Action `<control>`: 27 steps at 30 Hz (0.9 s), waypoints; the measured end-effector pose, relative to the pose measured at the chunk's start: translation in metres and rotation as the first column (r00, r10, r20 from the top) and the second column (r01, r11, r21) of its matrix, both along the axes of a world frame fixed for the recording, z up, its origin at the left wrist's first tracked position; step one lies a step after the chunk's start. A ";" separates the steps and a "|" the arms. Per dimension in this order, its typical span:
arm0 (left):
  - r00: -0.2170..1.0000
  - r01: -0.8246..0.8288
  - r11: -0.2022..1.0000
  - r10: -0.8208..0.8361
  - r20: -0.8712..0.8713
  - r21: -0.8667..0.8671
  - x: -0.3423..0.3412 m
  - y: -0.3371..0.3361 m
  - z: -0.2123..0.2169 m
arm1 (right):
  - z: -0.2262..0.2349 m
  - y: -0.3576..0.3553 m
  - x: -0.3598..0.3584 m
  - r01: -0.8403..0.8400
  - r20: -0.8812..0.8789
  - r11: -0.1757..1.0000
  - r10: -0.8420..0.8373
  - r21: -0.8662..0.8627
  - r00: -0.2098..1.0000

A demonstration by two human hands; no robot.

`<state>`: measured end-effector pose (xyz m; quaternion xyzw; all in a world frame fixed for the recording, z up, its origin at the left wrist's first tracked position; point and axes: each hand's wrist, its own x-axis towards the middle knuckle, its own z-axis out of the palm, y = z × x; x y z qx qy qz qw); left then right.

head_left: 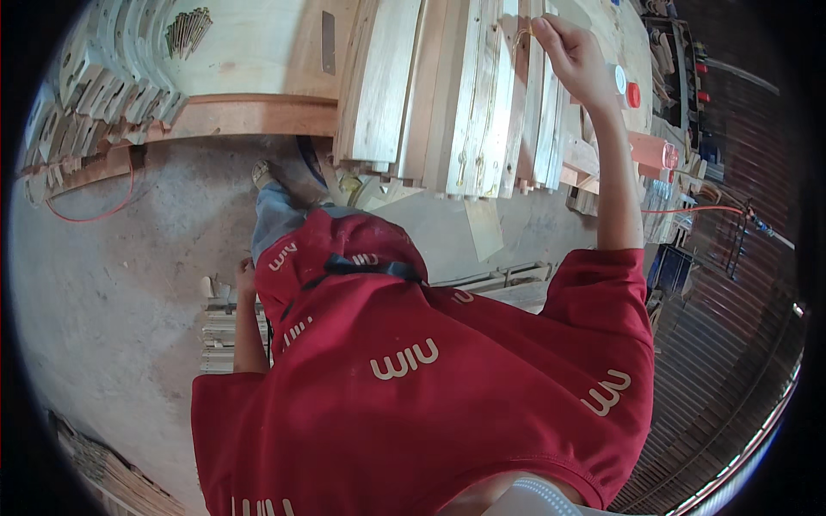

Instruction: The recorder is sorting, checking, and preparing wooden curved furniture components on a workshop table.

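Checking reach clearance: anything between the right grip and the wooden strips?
Nothing visible. The right grip is over the right-hand side of the wooden strips; whether it touches them, I can't tell. The red round item sits to its right, off that path.

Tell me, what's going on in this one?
A person in a red shirt stands at a bench with wooden strips laid side by side on it. Their right hand is curled closed over the strips; whether it grips anything is unclear. Glossy yellowish streaks mark some strips. The left hand hangs low beside the body. Screws lie piled at the far left.
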<state>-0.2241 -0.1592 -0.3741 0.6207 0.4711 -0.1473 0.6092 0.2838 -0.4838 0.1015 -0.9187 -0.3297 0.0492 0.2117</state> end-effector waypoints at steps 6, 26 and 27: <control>0.997 -0.038 0.998 0.040 -0.068 0.041 0.012 0.003 0.008 | -0.001 0.005 0.053 -0.069 -0.032 0.992 0.066 -0.104 0.997; 0.991 0.042 0.992 -0.027 -0.134 0.116 0.014 0.011 -0.006 | 0.008 0.040 0.142 0.028 0.045 0.960 -0.016 -0.279 0.999; 0.989 0.058 0.992 -0.041 -0.142 0.116 0.019 0.010 -0.004 | 0.012 0.041 0.139 0.034 0.048 0.958 -0.021 -0.284 0.999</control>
